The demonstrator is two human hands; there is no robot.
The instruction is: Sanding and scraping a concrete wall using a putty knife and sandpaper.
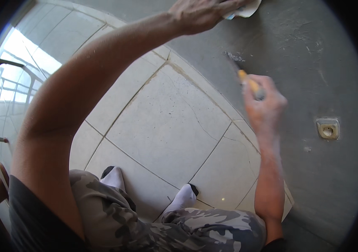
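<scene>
right hand [266,103] is wrapped tight around a yellow-handled tool [252,85], kinda blurry, with its dark end right by a flaky white patch [236,56] on the grey wall [300,88]. left hand [200,16] is up top at some whitish piece [248,9], can't tell if it's gripped or just pressed.

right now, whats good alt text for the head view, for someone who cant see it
A person's right hand holds a yellow-handled tool toward a pale patch on a grey wall, beside a tiled floor. The left hand touches a pale item at the top edge.
</scene>
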